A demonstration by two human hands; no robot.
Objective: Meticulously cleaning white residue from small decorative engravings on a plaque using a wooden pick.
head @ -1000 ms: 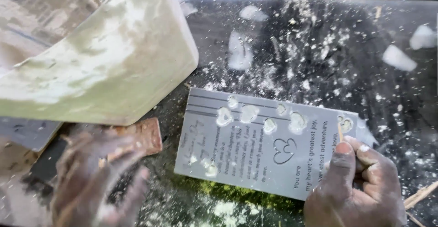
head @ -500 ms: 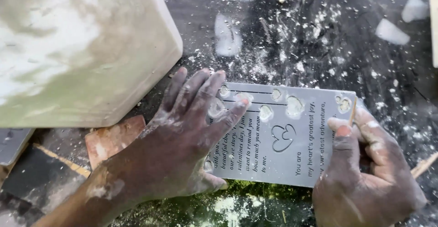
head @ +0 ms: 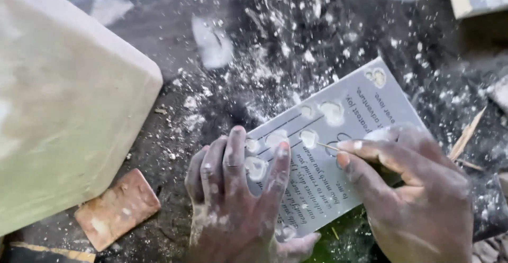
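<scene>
Both hands are down at the bottom of the frame, dusty white. Left hand lies flat, fingers spread, pressing the lower left end of the plaque, so it's open and not gripping. Right hand pinches a thin stick, tip touching the plaque's middle. Plaque is grey, rectangular, tilted up to the right, with printed lines and small heart-shaped hollows packed with white stuff. Big pale block fills the left side, a reddish tile just below it. Dark table is covered in white crumbs.
</scene>
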